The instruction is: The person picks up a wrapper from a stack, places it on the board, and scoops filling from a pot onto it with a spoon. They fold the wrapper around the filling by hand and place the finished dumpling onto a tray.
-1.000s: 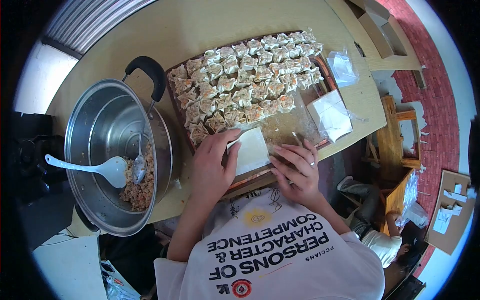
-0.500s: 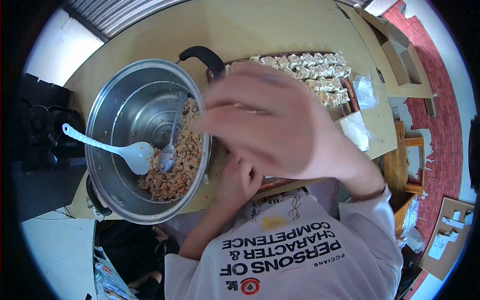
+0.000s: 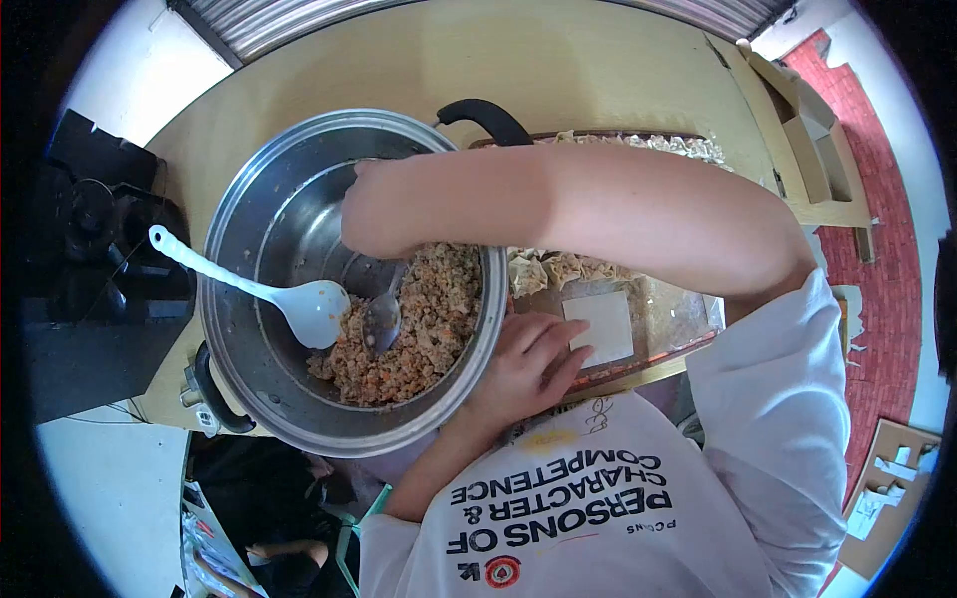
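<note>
My right hand (image 3: 384,211) is inside the large metal pot (image 3: 224,344), closed around the handle of a metal spoon (image 3: 382,322). The spoon's bowl rests on the ground filling (image 3: 429,324), an orange-flecked mince. A white plastic ladle (image 3: 317,311) leans in the pot, its handle over the rim. My left hand (image 3: 528,364) lies by the tray's near side, fingers stretched out. Their tips meet the left edge of a square white wrapper (image 3: 600,327) lying flat on the tray (image 3: 673,314). Filled dumplings (image 3: 573,267) sit on the tray, partly hidden by my right forearm.
A black stove (image 3: 100,229) stands left of the pot. The pot's black handle (image 3: 488,120) sticks out toward the tray. An open cardboard box (image 3: 812,149) lies at the table's right end. At lower left, part of another person (image 3: 289,568) shows.
My right hand has moved from above the tray into the pot and taken the spoon's handle. My left hand has opened, fingers now stretched toward the wrapper. The view has shifted slightly.
</note>
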Action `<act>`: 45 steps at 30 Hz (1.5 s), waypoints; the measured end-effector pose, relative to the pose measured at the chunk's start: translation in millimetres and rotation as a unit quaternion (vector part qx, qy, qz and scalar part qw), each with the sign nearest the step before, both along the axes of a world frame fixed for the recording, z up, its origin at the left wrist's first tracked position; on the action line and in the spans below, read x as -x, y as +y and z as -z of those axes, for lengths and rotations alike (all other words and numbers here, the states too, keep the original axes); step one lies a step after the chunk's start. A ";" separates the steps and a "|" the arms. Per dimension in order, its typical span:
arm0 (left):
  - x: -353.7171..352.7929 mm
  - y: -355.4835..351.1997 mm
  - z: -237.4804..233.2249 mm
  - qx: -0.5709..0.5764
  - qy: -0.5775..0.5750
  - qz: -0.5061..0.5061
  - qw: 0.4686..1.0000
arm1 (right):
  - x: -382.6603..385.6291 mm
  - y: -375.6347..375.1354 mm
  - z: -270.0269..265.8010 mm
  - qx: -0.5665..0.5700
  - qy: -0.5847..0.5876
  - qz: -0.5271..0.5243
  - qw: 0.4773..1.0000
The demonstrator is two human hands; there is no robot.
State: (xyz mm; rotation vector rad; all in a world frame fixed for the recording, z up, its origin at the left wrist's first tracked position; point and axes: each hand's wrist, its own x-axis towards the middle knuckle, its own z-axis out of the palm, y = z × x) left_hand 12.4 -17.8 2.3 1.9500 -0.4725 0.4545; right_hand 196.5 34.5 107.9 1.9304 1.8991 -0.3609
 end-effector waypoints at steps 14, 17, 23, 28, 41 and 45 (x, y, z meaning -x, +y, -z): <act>-0.9 1.1 3.8 -0.033 -0.014 0.030 0.999 | 8.5 -3.8 -26.3 0.096 0.063 0.099 0.988; -0.2 1.4 1.5 -0.028 -0.011 0.028 0.999 | 10.5 -7.5 -68.9 0.050 0.050 0.126 0.990; -1.1 0.7 3.1 -0.027 -0.017 0.033 0.999 | -6.0 -19.5 -49.5 -0.317 -0.107 -0.040 0.942; -1.0 0.8 2.2 -0.031 -0.022 0.028 0.999 | 26.4 -15.4 -46.8 -0.186 -0.002 0.100 0.978; -0.2 1.3 3.4 -0.046 -0.004 0.043 0.998 | -9.1 -47.9 -54.7 -0.233 -0.055 0.087 0.967; 0.1 1.9 3.6 -0.049 0.004 0.048 0.998 | -16.5 -53.7 -41.3 -0.295 0.016 0.052 0.954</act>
